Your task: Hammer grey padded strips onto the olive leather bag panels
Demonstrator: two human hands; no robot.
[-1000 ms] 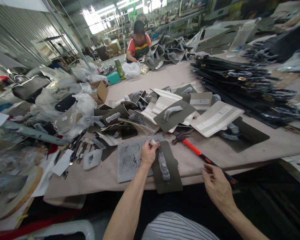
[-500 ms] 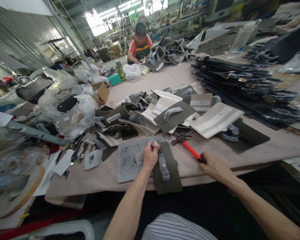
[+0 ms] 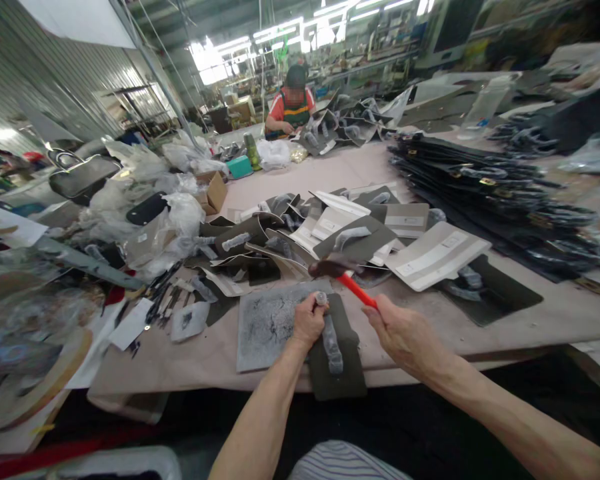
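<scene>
My left hand (image 3: 309, 321) is closed around a short metal punch (image 3: 321, 298), its round top showing above the fingers. The punch stands at the upper part of an olive-dark panel (image 3: 347, 373); its lower tip is hidden. A plastic-wrapped handle (image 3: 333, 350) runs down that panel. Under the panel's left side lies a worn grey slab (image 3: 260, 333). My right hand (image 3: 405, 333) grips a claw hammer (image 3: 357, 288) by its red handle. The hammer's blurred head is raised just above and beyond the punch, apart from it.
Behind the slab, a loose pile of panels with wrapped handles (image 3: 353, 237) spreads over the table. Stacked black bag pieces (image 3: 480, 193) stand at the right. Loose tools (image 3: 167, 300) and plastic bags (image 3: 180, 217) crowd the left. Across the table sits a co-worker (image 3: 291, 110).
My right hand has moved left and lifted the hammer, bringing its head from beside the panel to above the punch. My left hand still holds the punch at the panel. The view has tilted slightly.
</scene>
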